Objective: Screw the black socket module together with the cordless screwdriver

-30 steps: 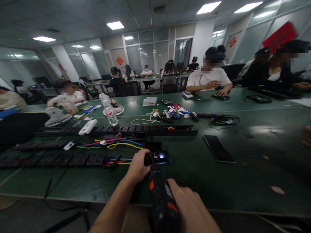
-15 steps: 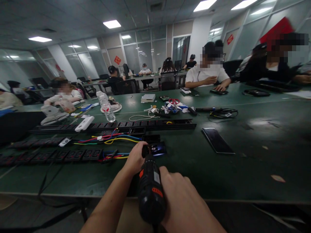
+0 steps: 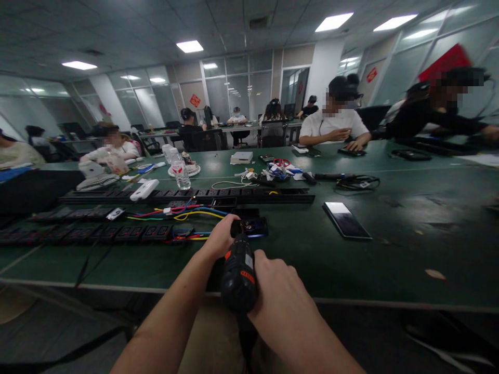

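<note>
Your right hand (image 3: pixel 283 298) is wrapped tight around the black-and-orange electric screwdriver (image 3: pixel 238 272), holding it nose-forward so the tip points at the small black socket module (image 3: pixel 249 227) just ahead of it. Looks like you keep it in line with your forearm so the bit meets the part straight on. The driver's own light seems to be what's glowing bluish on the module.

Your left hand (image 3: pixel 220 236) is closed on the module's left end, pinning it flat to the table (image 3: pixel 390 259), probably so it doesn't spin or skate while the bit pushes on it. Can't make out the bit itself or the screw, too small.

Coloured wires (image 3: pixel 187 213) run off to the left from the module toward long rows of black power strips (image 3: pixel 97 234), with another long strip (image 3: pixel 187 196) lying across behind them. A dark phone (image 3: pixel 346 220) lies face up off to the right, well apart from your hands.

Further back on the green top there's a water bottle (image 3: pixel 181 174), a small white fan (image 3: pixel 187 170), red-handled scissors (image 3: pixel 281 163) in a tangle of cables, and a white box (image 3: pixel 241 157). Other people sit at the far side and at more tables behind, in an office room with glass partitions and ceiling panel lights.
</note>
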A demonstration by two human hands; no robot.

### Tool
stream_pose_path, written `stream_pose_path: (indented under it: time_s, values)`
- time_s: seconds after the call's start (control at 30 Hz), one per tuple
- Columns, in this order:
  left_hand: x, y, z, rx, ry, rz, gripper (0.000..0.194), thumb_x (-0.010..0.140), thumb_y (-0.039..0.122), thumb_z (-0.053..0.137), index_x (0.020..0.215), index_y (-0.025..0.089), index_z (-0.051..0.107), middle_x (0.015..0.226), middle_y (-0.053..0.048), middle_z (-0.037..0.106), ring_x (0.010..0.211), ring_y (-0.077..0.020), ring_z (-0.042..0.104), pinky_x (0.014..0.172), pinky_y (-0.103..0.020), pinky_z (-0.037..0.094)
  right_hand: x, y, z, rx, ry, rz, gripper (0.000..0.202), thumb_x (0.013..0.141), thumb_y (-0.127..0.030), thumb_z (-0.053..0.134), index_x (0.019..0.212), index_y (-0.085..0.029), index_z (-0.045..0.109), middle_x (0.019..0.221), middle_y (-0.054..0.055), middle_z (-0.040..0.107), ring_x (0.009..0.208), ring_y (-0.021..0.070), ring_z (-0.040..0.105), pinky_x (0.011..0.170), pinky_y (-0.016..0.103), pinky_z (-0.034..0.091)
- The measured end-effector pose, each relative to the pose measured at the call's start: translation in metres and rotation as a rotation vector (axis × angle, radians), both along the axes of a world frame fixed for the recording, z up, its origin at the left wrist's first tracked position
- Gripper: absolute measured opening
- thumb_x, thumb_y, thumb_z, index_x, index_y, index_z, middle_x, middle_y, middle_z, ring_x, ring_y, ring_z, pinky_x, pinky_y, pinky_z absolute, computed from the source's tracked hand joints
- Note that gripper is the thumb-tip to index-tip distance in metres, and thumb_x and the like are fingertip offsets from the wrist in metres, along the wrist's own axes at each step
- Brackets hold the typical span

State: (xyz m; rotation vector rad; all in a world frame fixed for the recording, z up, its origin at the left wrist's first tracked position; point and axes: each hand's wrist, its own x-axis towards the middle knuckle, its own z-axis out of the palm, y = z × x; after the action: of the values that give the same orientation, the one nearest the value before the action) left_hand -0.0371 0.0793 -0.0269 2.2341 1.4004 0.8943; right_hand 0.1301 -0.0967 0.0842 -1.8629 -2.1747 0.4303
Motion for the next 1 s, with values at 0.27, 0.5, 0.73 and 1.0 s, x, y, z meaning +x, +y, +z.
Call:
stream_pose_path:
  time_s: [0.27, 0.5, 0.73, 1.0]
  values:
    - [0.001, -0.003, -0.002, 0.017, -0.019, 0.019, 0.046, 0.066, 0.012, 0.070, 0.108, 0.019, 0.056, 0.105, -0.003, 0.064, 0.097, -0.0210, 0.061, 0.089, -0.032, 0.049, -0.004, -0.008, -0.006, 0.024, -0.018, -0.001, 0.022, 0.076, -0.014, 0.057, 0.097, -0.019, 0.055, 0.086, 0.010, 0.071, 0.079, 0.0338, 0.071, 0.060, 0.036, 0.047]
    - [0.002, -0.003, -0.004, 0.029, -0.033, 0.012, 0.044, 0.067, 0.012, 0.068, 0.108, 0.019, 0.055, 0.106, -0.003, 0.064, 0.097, -0.0206, 0.061, 0.089, -0.032, 0.048, -0.006, -0.010, -0.005, 0.052, -0.021, -0.015, 0.020, 0.077, -0.012, 0.057, 0.096, -0.019, 0.055, 0.086, 0.010, 0.070, 0.081, 0.0325, 0.071, 0.061, 0.035, 0.047]
    - [0.000, -0.002, -0.008, 0.048, -0.053, 0.003, 0.047, 0.066, 0.012, 0.070, 0.109, 0.021, 0.056, 0.105, -0.002, 0.064, 0.097, -0.0204, 0.061, 0.089, -0.032, 0.048, -0.006, -0.008, -0.007, 0.043, -0.006, -0.021, 0.022, 0.076, -0.011, 0.058, 0.095, -0.021, 0.055, 0.087, 0.009, 0.072, 0.079, 0.0355, 0.071, 0.060, 0.037, 0.044]
    - [0.000, -0.001, -0.011, 0.050, -0.076, 0.005, 0.045, 0.067, 0.013, 0.071, 0.109, 0.022, 0.058, 0.101, -0.001, 0.065, 0.092, -0.0198, 0.061, 0.085, -0.031, 0.049, -0.006, -0.007, -0.006, 0.016, -0.004, -0.018, 0.018, 0.079, -0.012, 0.058, 0.094, -0.021, 0.055, 0.087, 0.010, 0.071, 0.080, 0.0356, 0.071, 0.059, 0.035, 0.038]
